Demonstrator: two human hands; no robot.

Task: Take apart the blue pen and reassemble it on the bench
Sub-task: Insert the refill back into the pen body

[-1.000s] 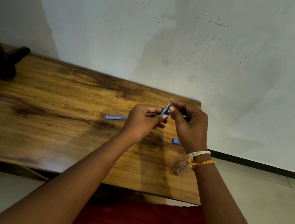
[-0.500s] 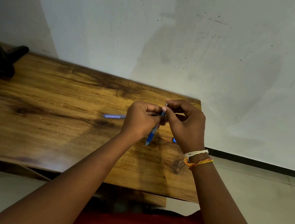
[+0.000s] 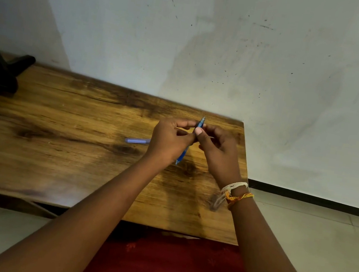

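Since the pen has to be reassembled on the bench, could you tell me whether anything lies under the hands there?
Nothing visible does: the bench below the blue pen looks bare; a pale blue part lies apart, beside the left hand.

Two hands are in view, a left hand and a right hand, both raised over one wooden bench. Between them is one blue pen barrel, held at a slant. One pale blue pen part lies on the bench, perhaps the cap, though it is too blurred to be sure. Two thread bands sit on the right wrist: one white band and one orange band.
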